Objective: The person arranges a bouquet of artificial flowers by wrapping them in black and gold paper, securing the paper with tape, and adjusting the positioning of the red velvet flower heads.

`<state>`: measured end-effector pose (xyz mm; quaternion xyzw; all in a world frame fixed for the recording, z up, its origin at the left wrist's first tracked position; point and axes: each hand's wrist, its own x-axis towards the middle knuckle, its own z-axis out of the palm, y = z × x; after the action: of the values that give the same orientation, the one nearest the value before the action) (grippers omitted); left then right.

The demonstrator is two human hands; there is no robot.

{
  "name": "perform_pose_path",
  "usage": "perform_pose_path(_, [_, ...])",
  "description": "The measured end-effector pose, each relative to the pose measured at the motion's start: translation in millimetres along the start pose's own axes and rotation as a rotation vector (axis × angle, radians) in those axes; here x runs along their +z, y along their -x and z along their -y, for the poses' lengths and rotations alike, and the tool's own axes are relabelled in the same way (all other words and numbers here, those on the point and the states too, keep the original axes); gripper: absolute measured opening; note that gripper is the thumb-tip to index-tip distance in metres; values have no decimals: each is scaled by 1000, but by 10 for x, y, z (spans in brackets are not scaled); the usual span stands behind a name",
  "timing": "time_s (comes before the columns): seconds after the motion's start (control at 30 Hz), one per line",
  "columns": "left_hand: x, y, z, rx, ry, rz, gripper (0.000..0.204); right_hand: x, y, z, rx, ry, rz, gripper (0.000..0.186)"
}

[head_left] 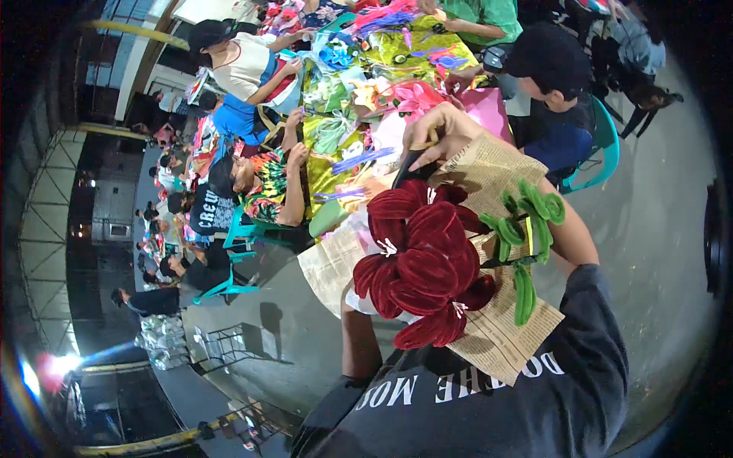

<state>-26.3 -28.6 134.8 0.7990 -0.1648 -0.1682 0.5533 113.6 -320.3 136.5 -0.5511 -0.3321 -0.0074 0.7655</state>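
Observation:
A bouquet of dark red fuzzy flowers [427,259] is held up close in front of my chest. White stamens stand out in the blooms, and green fuzzy leaves [525,221] stick out on the right. Printed brown wrapping paper [496,336] fans out around it. At the far end of the bouquet, my right hand [439,141] has its fingers closed on a dark strip [411,166]; what the strip is stays unclear. My left forearm [359,336] rises on the near left, and the left hand is hidden behind the flowers and paper.
Ahead stands a long table with a yellow cover [324,179], loaded with colourful flowers and craft bits. A person in a dark cap [546,65] sits at right on a teal chair [607,149]. Another in a patterned shirt [271,187] sits at left. Several more people line the tables beyond.

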Motion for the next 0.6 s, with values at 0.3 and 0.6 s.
perform_pose_path(0.3, [-16,-223,-127,216,-185,58,96,-231,181,-25,171,-359,-410,37])
perform_pose_path(0.6, [70,-356,194,342,-297,-204,97,695,1794,-776,465,-397,-686,53])
